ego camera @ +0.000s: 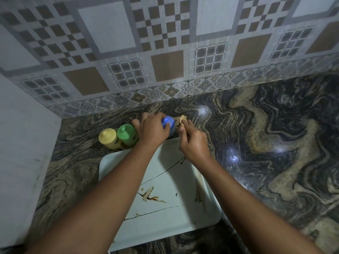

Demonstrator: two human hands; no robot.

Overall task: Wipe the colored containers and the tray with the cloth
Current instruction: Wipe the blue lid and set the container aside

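I see my left hand (pixel 153 130) gripping the blue container (pixel 169 125) on the surface (pixel 256 143) beyond the stained tray (pixel 165 198); my right hand (pixel 192 142) pinches the tan cloth (pixel 181 120) just beside it, 2 containers left.

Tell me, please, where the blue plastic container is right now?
In the head view, the blue plastic container stands on the marbled stone counter beyond the white tray, gripped by the left hand, with the green container to its left.
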